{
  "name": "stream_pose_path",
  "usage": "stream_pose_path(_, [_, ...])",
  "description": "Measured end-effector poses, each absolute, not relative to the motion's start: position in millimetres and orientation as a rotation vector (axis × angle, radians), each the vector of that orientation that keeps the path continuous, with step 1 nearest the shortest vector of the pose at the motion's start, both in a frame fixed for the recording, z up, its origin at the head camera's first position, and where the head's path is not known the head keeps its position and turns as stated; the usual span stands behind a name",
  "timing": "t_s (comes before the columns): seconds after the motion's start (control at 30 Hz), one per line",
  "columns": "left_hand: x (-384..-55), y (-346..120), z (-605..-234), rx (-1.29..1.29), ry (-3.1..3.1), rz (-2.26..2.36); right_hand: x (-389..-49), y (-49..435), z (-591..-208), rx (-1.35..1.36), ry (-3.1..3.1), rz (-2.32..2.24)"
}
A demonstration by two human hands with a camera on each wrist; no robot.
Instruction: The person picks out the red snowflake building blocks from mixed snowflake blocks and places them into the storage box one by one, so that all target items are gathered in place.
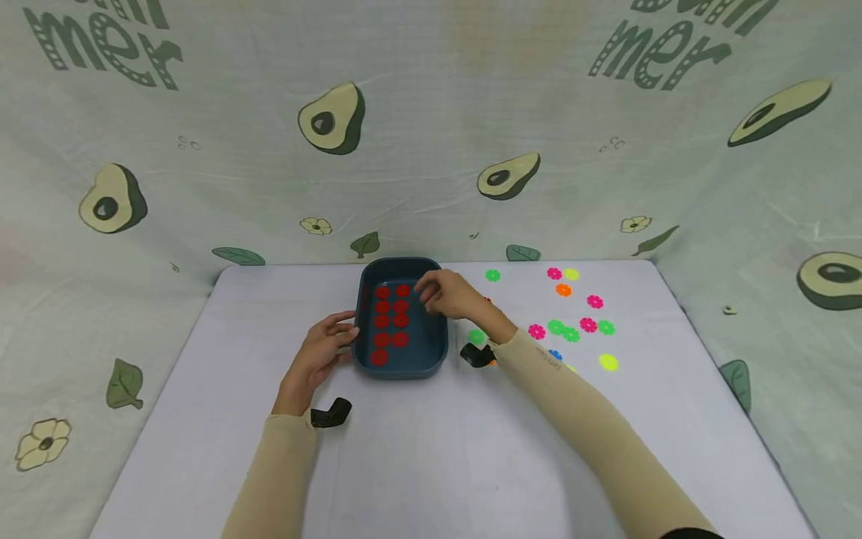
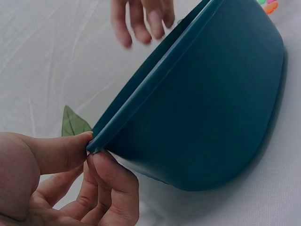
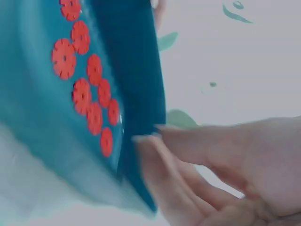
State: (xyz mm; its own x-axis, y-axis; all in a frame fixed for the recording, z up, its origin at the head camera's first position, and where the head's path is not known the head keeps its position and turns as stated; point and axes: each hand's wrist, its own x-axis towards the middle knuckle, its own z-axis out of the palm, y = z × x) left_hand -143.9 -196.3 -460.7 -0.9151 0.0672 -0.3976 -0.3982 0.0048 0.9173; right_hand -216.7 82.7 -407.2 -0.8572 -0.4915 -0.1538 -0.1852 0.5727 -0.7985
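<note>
A dark blue rectangular tray [image 1: 424,361] with raised walls stands on the white table. Several red notched discs [image 1: 381,340] lie inside it in two columns along its left half. My left hand [image 1: 319,350] pinches the tray's left rim; the left wrist view shows the thumb on top and the fingers [image 2: 115,176] beneath. Over the right part of the tray hangs my right hand [image 1: 447,293], its fingers bent loosely downward. In the right wrist view, thumb and fingertips come close together beside the tray wall [image 3: 136,61], with nothing visible between them.
Right of the tray, loose discs are scattered: green [image 1: 493,275], pink [image 1: 595,302], orange [image 1: 563,290], yellow [image 1: 608,362] and blue [image 1: 555,354]. Some are partly covered by the right forearm. An avocado-print cloth [image 1: 417,150] hangs behind the table.
</note>
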Motion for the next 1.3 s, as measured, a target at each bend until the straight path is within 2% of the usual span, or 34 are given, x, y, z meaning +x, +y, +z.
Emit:
stream_pose_path(0.23, [-142.6, -200.4, -460.0, -0.342, 1.96, 1.984, -212.0, 125.6, -423.7, -0.311, 2.649, -1.524])
stream_pose_path(0.57, [-139.6, -203.2, -460.5, -0.343, 1.97, 1.97, -219.6, 161.8, -465.1, -0.005, 2.718, -1.393])
stream_pose_path(0.9, [-140.3, -200.4, -461.7, -0.352, 1.964, 1.967, -224.7, 169.4, -489.5, 0.037, 2.76, -1.339])
stream_pose_path(1.3, [-144.4, -195.0, -463.2, -0.36, 1.957, 1.971, -226.9, 170.9, -490.8, 0.058, 2.731, -1.355])
